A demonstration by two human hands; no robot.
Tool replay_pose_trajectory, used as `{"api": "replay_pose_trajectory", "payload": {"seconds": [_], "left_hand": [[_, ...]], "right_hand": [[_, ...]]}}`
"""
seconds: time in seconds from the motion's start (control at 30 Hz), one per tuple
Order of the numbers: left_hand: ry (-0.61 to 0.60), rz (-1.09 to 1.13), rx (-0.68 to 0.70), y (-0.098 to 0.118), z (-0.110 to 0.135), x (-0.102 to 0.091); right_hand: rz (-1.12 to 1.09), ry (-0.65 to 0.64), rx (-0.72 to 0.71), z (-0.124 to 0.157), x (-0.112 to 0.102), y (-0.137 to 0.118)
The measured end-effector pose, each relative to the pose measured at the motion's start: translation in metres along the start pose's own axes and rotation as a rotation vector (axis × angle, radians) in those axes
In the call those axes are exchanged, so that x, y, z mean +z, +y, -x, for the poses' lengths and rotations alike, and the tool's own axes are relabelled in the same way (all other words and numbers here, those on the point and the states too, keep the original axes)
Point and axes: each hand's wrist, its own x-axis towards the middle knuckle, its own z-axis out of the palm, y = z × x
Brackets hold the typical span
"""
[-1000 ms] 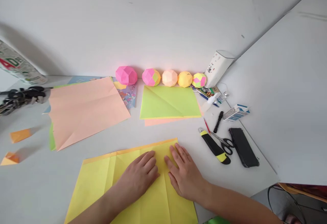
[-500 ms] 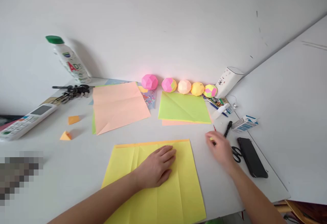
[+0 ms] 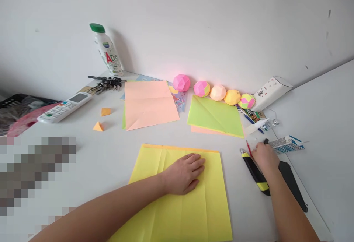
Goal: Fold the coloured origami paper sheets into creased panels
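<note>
My left hand (image 3: 184,174) lies palm down on a large creased yellow sheet of paper (image 3: 190,216), its fingers stretched out. An orange strip (image 3: 179,148) shows along the sheet's far edge. On the right, my right hand (image 3: 266,159) is closed, its fingers curled down at the table; what they hold is hidden. The end of a black pen (image 3: 266,141) sticks out just beyond it. Left of that hand lies a black and yellow utility knife (image 3: 253,170), by a thin red stick (image 3: 249,148). A black phone (image 3: 291,185) is partly covered by my right forearm.
Folded paper balls (image 3: 218,92) line the wall. Pink sheets (image 3: 151,104) and green sheets (image 3: 217,115) lie before them. A bottle (image 3: 109,54), keys (image 3: 107,83), a remote (image 3: 65,107) and orange paper pieces (image 3: 106,111) are left; a small box (image 3: 287,145) is right.
My right hand has moved right towards the black pen. The utility knife, mostly hidden before, now shows on the table. My left hand stays on the yellow sheet; the view has shifted left.
</note>
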Motion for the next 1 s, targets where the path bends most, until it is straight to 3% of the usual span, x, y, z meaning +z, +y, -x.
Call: {"api": "replay_pose_trajectory", "payload": {"seconds": [0.27, 0.5, 1.0], "left_hand": [[-0.066, -0.070, 0.012, -0.004, 0.001, 0.001], [-0.050, -0.042, 0.012, -0.003, 0.001, 0.000], [-0.071, -0.019, -0.022, -0.001, 0.002, 0.000]], "right_hand": [[0.031, -0.019, -0.018, 0.000, -0.001, 0.002], [0.000, 0.083, -0.117, 0.003, 0.005, 0.002], [-0.090, 0.029, -0.123, -0.006, 0.009, -0.004]]}}
